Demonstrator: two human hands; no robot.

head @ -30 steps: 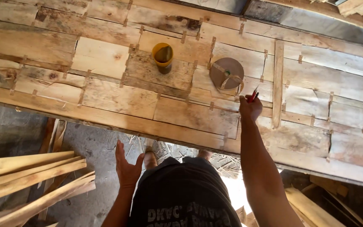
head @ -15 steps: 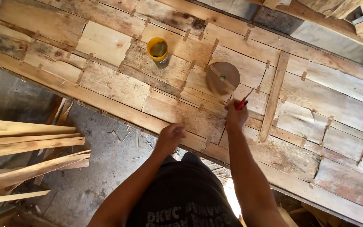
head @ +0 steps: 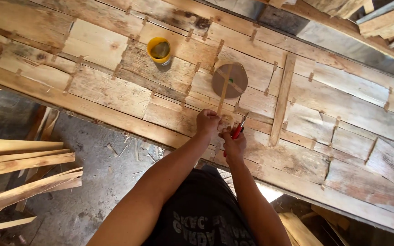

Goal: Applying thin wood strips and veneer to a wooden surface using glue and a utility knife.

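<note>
— What are your hands doing?

— My left hand (head: 207, 123) is curled shut, pinching the near end of a thin wooden strip (head: 223, 91) that lies across a round wooden disc (head: 230, 80) on the plank surface (head: 115, 91). My right hand (head: 234, 142) is closed around a red-handled tool (head: 237, 131), just beside the left.

— Anything else close by?

— A yellow cup (head: 159, 49) stands farther up the surface, and a longer wooden slat (head: 282, 100) lies to the right.
</note>
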